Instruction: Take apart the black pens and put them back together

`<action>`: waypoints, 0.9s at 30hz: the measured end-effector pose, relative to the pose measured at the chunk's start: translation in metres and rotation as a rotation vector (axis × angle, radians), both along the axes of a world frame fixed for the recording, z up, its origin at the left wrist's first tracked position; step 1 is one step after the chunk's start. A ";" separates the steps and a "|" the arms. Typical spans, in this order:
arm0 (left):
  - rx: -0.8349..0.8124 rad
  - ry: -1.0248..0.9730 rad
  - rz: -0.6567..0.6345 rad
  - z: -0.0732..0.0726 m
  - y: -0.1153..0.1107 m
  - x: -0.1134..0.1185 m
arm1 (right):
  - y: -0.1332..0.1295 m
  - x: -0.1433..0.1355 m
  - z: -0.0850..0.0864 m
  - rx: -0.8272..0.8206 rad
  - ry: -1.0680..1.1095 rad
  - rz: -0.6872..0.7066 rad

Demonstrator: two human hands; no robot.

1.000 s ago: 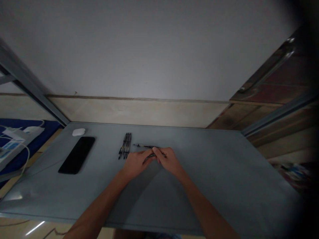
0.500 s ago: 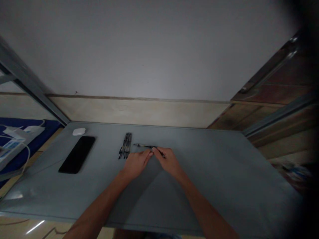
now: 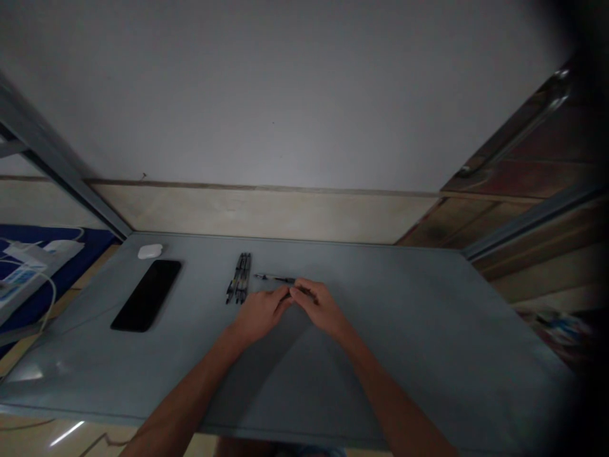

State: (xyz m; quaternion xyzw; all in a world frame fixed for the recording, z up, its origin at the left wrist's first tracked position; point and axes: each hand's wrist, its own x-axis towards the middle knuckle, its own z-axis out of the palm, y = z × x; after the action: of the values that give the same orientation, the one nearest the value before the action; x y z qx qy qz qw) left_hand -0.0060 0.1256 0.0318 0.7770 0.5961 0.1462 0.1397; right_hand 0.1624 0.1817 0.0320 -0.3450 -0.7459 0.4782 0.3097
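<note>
My left hand (image 3: 261, 314) and my right hand (image 3: 320, 306) meet at the fingertips over the grey table. Both are closed round something small and dark that the fingers mostly hide. Just beyond them lies a slim pen part (image 3: 273, 277), its pointed end to the left and its other end reaching the fingers of my right hand. To the left of it, several black pens (image 3: 242, 278) lie side by side, close to my left hand.
A black phone (image 3: 147, 295) lies on the left of the table (image 3: 428, 330), with a white earphone case (image 3: 150, 251) behind it. A power strip (image 3: 28, 273) with white cables is beyond the left edge. Metal posts rise at both back corners.
My right hand's fingers have shifted slightly and now cover more of the dark piece between the hands. The pens, phone and case have not moved.
</note>
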 end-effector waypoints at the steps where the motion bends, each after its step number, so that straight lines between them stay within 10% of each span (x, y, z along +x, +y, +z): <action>1: -0.005 0.005 0.006 -0.001 0.000 0.001 | 0.000 0.000 0.000 0.008 -0.012 -0.004; 27: 0.035 0.189 0.067 -0.001 -0.004 0.002 | -0.013 -0.016 -0.002 -0.004 0.033 -0.244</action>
State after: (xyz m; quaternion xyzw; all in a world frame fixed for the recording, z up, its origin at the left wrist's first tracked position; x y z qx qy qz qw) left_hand -0.0040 0.1218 0.0309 0.7693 0.6296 0.0872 0.0643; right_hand 0.1466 0.1684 0.0300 -0.4260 -0.6920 0.4442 0.3773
